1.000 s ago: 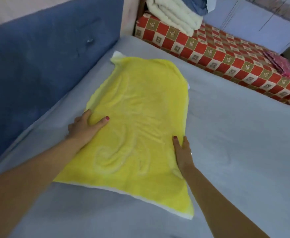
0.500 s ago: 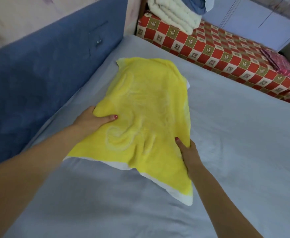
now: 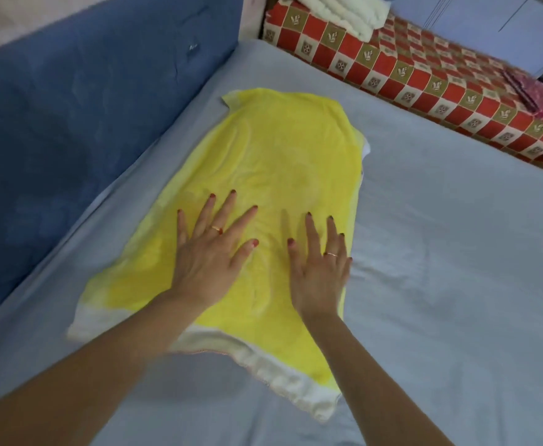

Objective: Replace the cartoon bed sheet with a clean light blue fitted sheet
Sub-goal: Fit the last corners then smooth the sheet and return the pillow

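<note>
We've moved both hands off the yellow pillow's (image 3: 263, 175) sides onto its top since 0.5 s ago. Left hand (image 3: 209, 255) & right hand (image 3: 320, 272) lie flat, fingers spread, each grip released, pressing down. Pillow is down flat now on the light blue fitted sheet (image 3: 440, 252), which covers the bed beside the blue headboard (image 3: 70, 123). Folded blanket (image 3: 347, 14) on the checkered bed (image 3: 424, 75) is cut off at the top edge; far right is blurred.

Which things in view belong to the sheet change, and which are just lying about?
In the job:
light blue fitted sheet
yellow plush pillow
left hand
right hand

Lying about:
red checked cover
folded white blanket
blue padded headboard
</note>
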